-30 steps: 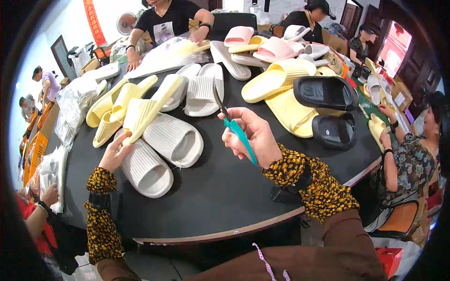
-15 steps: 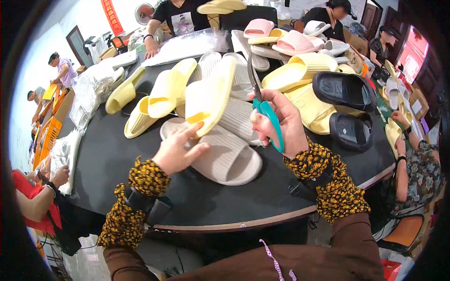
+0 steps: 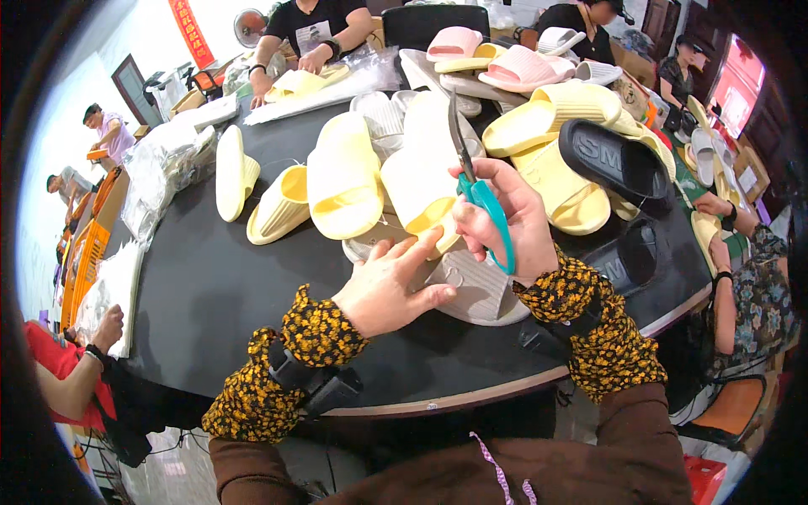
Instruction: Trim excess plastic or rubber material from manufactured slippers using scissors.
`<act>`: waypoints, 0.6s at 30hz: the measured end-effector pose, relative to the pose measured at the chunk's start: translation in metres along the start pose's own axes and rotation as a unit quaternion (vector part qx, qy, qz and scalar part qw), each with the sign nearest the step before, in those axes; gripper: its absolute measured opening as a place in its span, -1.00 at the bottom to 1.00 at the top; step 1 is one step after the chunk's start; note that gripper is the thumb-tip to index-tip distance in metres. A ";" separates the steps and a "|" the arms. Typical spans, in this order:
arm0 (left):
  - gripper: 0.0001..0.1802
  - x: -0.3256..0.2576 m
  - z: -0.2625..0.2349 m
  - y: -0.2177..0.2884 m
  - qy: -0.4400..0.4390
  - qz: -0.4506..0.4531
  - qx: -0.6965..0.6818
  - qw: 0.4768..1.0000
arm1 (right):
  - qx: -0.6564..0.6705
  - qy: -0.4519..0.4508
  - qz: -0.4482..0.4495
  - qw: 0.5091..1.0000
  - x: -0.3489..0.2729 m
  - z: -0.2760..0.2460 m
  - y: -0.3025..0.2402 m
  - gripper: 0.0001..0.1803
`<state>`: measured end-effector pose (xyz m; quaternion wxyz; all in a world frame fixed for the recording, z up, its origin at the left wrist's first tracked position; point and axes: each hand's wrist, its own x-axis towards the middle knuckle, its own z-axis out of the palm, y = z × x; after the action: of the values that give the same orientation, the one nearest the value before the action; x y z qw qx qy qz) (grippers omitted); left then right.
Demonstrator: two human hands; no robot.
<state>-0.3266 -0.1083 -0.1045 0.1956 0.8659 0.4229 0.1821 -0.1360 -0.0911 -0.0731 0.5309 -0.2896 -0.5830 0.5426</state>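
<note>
The right hand [image 3: 509,220] grips pointed, teal-handled metal scissors [image 3: 486,209]. To its left, the spread left hand [image 3: 391,290] touches a long, pale-yellow, rubbery slipper [image 3: 412,172]. Point the scissors away from skin.

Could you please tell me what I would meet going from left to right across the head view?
Orange crate → leftmost yellow slipper → second yellow slipper → left hand → right hand holding teal-handled scissors → upper black slipper.

A patterned lilac cord [image 3: 490,457] is hanging on a brown top [image 3: 404,475]. Black straps [image 3: 289,370] are circling the yellow-flowered black sleeves [image 3: 324,326].
</note>
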 end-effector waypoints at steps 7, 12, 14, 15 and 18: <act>-0.66 -0.008 -0.035 -0.011 0.026 -0.085 -0.197 0.976 | -0.019 0.016 0.002 1.000 -0.006 -0.003 0.001 -0.63; -0.77 -0.008 -0.066 -0.063 0.216 -0.152 -0.246 0.933 | -0.016 0.027 0.024 0.999 -0.010 -0.014 0.005 -0.57; -0.76 -0.001 -0.080 -0.082 0.259 -0.161 -0.241 0.921 | 0.002 0.026 0.020 0.999 -0.012 -0.016 0.006 -0.56; -0.74 0.001 -0.085 -0.090 0.273 -0.175 -0.246 0.913 | 0.005 0.026 0.021 0.999 -0.012 -0.017 0.008 -0.56; -0.65 0.020 -0.092 -0.112 0.264 -0.128 -0.110 0.950 | 0.032 0.005 0.020 0.999 -0.011 -0.018 0.008 -0.56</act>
<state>-0.4331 -0.0115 -0.0781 0.1925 0.6984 0.5442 0.4232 -0.1184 -0.0936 -0.0863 0.5316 -0.2868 -0.5568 0.5702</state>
